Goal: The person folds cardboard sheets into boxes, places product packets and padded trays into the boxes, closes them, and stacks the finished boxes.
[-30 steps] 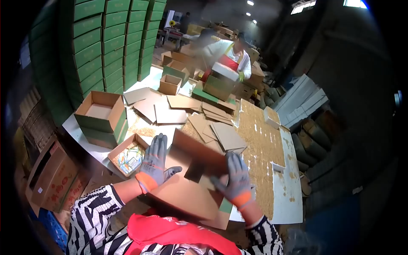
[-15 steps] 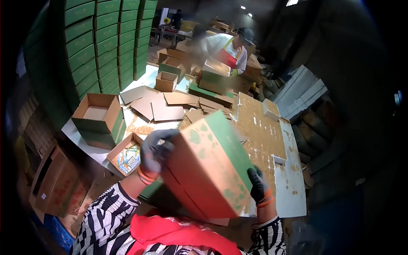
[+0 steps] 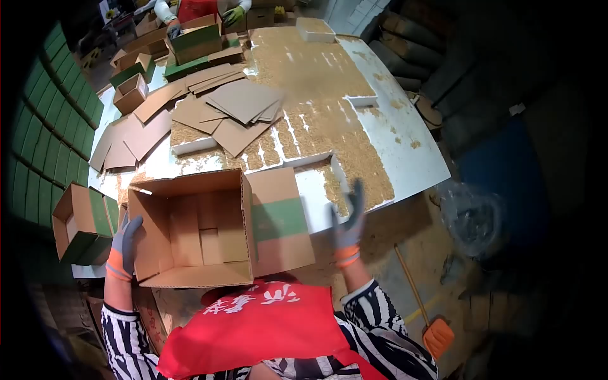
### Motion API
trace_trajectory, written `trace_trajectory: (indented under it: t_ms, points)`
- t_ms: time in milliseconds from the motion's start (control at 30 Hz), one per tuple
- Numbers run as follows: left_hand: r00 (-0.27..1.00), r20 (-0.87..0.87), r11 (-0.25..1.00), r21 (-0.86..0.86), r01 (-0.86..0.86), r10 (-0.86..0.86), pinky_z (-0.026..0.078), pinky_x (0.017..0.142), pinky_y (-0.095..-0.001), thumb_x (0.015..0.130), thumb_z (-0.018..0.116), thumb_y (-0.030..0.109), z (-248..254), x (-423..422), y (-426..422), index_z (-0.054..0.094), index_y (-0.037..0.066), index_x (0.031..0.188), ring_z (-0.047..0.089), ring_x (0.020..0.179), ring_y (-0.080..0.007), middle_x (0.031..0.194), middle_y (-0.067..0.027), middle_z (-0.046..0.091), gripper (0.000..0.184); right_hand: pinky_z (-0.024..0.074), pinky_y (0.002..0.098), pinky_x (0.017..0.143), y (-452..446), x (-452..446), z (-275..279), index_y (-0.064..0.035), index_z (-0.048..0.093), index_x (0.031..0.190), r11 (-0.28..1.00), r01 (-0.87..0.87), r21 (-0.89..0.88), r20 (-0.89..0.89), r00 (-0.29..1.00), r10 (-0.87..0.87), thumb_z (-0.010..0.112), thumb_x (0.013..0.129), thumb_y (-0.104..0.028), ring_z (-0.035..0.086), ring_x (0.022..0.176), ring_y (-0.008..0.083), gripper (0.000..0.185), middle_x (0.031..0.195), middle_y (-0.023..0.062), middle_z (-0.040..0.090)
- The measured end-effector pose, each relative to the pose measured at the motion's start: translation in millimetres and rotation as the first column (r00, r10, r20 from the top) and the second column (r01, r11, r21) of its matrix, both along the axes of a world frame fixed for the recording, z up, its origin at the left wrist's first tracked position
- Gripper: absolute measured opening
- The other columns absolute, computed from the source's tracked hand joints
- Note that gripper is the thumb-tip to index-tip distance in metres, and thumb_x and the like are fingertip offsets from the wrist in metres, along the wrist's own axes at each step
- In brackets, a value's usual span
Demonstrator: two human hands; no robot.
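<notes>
An open cardboard box [image 3: 201, 231] stands in front of me with its inside facing up, empty down to the bottom flaps. My left hand [image 3: 128, 244], in a grey glove with an orange cuff, grips its left wall. Off to the right, my right hand [image 3: 348, 221] hangs in the air with fingers apart, holding nothing. Between that hand and the box lies a flat cardboard piece with a green band [image 3: 282, 218]. Beyond the box are loose cardboard sheets [image 3: 247, 104] in a pile.
White trays filled with brown granules [image 3: 316, 82] cover much of the white table [image 3: 405, 145]. Green boxes [image 3: 47, 139] are stacked at left, near an open box [image 3: 82, 221]. A co-worker's gloved hands [image 3: 233, 16] are across the table. An orange shovel [image 3: 438, 337] lies on the floor.
The box has turned from showing its printed outside to opening upward. My right hand has let go of it and moved away. The view has shifted down and to the right.
</notes>
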State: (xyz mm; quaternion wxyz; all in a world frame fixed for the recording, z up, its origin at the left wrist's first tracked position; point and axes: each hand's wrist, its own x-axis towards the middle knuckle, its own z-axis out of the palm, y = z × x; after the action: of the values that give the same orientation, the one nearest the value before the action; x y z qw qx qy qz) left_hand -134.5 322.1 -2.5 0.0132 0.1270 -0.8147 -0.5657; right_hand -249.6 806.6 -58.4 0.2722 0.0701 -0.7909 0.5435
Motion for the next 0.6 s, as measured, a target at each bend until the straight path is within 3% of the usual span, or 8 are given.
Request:
trace_trajectory:
  t_ms: [33,100,133,200,300,400,567,600]
  points:
    - [0.984,0.079,0.948,0.264,-0.177,0.162,0.044,0.089,-0.0288,0.091,0.053,0.011,15,-3,25,0.055,0.000,0.121,0.057,0.098,-0.0194,0.107,-0.0072,0.060,0.032,0.0344,0.0377,0.106,29,-17,-28,0.0004,0.034,0.143,0.945,0.300,-0.128,0.135,0.950,-0.283,0.064,0.087,-0.008,0.042,0.128,0.0254,0.064,0.147,0.0168,0.037]
    - [0.967,0.134,0.930,0.274,-0.245,0.215,0.044,0.093,-0.0299,0.095,0.047,0.009,13,2,38,0.058,-0.002,0.116,0.057,0.100,-0.0198,0.108,-0.0089,0.060,0.026,0.0343,0.0388,0.106,123,-62,-140,0.0025,0.033,0.142,0.778,0.508,-0.368,0.248,0.861,-0.445,0.063,0.091,-0.012,0.043,0.126,0.0266,0.060,0.146,0.0188,0.035]
    - [0.961,0.136,0.943,0.204,-0.264,0.240,0.044,0.088,-0.0289,0.094,0.050,0.011,6,-1,38,0.060,0.000,0.112,0.055,0.094,-0.0173,0.101,-0.0058,0.059,0.024,0.0351,0.0368,0.106,158,-74,-185,0.0101,0.029,0.141,0.714,0.633,-0.298,0.385,0.764,-0.517,0.065,0.091,-0.027,0.043,0.123,0.0252,0.072,0.143,0.0205,0.038]
    - [0.930,0.184,0.909,0.219,-0.355,0.319,0.042,0.080,-0.0269,0.092,0.055,0.016,9,-14,47,0.060,0.003,0.110,0.052,0.084,-0.0129,0.092,0.0004,0.057,0.023,0.0363,0.0375,0.105,195,-89,-264,0.0080,0.026,0.143,0.723,0.531,0.442,0.551,0.475,-0.686,0.065,0.091,-0.032,0.043,0.123,0.0258,0.076,0.143,0.0202,0.038]
    - [0.943,0.148,0.916,0.236,-0.325,0.297,0.042,0.074,-0.0266,0.091,0.056,0.018,-19,-12,23,0.061,0.005,0.102,0.050,0.077,-0.0112,0.084,0.0011,0.055,0.017,0.0405,0.0387,0.101,149,-85,-178,-0.0001,0.018,0.148,0.829,0.559,0.023,0.493,0.715,-0.496,0.068,0.089,-0.024,0.044,0.122,0.0255,0.081,0.143,0.0179,0.037]
    - [0.943,0.134,0.930,0.173,-0.324,0.303,0.043,0.071,-0.0282,0.092,0.055,0.017,-22,-11,33,0.062,0.004,0.097,0.051,0.076,-0.0132,0.082,-0.0017,0.055,0.015,0.0431,0.0373,0.100,123,-83,-151,-0.0075,0.019,0.149,0.662,0.501,-0.558,0.343,0.865,-0.365,0.070,0.085,-0.007,0.046,0.119,0.0233,0.082,0.141,0.0141,0.040]
    - [0.901,0.236,0.827,0.364,-0.429,0.364,0.045,0.077,-0.0255,0.093,0.056,0.020,-2,-22,47,0.062,0.001,0.109,0.056,0.087,-0.0138,0.094,-0.0028,0.062,0.026,0.0452,0.0395,0.099,129,-70,-87,-0.0129,0.030,0.146,0.477,0.283,-0.832,0.340,0.940,0.036,0.065,0.084,-0.004,0.049,0.117,0.0247,0.072,0.137,0.0114,0.044]
    - [0.929,0.218,0.895,0.274,-0.353,0.300,0.046,0.084,-0.0267,0.093,0.055,0.020,-13,-15,32,0.060,0.000,0.116,0.057,0.094,-0.0146,0.105,-0.0057,0.063,0.031,0.0454,0.0419,0.099,126,-62,-72,-0.0101,0.034,0.143,0.454,0.203,-0.867,0.278,0.955,0.104,0.061,0.087,-0.008,0.050,0.118,0.0267,0.062,0.136,0.0123,0.045]
